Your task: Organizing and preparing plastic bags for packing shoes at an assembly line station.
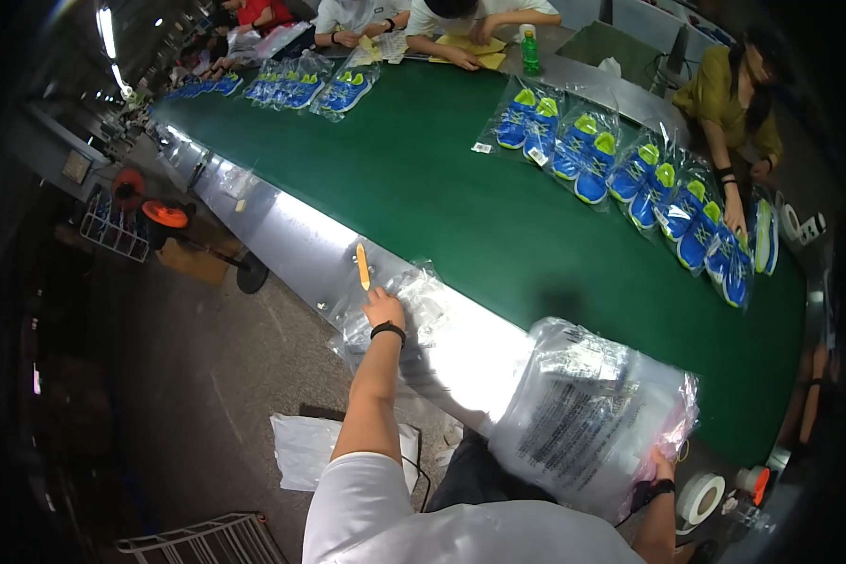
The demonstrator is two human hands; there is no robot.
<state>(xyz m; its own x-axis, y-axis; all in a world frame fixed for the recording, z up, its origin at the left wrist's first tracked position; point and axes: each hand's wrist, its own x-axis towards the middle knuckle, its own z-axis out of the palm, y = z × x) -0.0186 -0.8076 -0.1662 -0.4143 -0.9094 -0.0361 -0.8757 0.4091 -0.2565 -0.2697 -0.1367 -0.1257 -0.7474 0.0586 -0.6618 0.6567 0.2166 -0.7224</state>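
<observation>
My left hand (383, 308), a dark band at its wrist, reaches over the metal ledge with its fingers drawn together. At the fingertips is one end of a slim yellow tool with pointed ends (363, 267); its exact kind is unclear. Crumpled clear plastic (414, 305) lies under and beside this hand. My right hand (663, 467) is closed on the lower right edge of a stack of clear plastic bags (583, 414) with dark print. The stack lies across the ledge and the belt's near edge, pinkish along its right side. Some right fingers are hidden by the plastic.
Bagged pairs of blue and green shoes (592, 155) line the far side of the green belt (423, 179). Co-workers sit opposite; one person's hand (733, 214) touches a shoe pair. A tape roll (700, 498) stands at lower right. A fan (166, 214) is on the left.
</observation>
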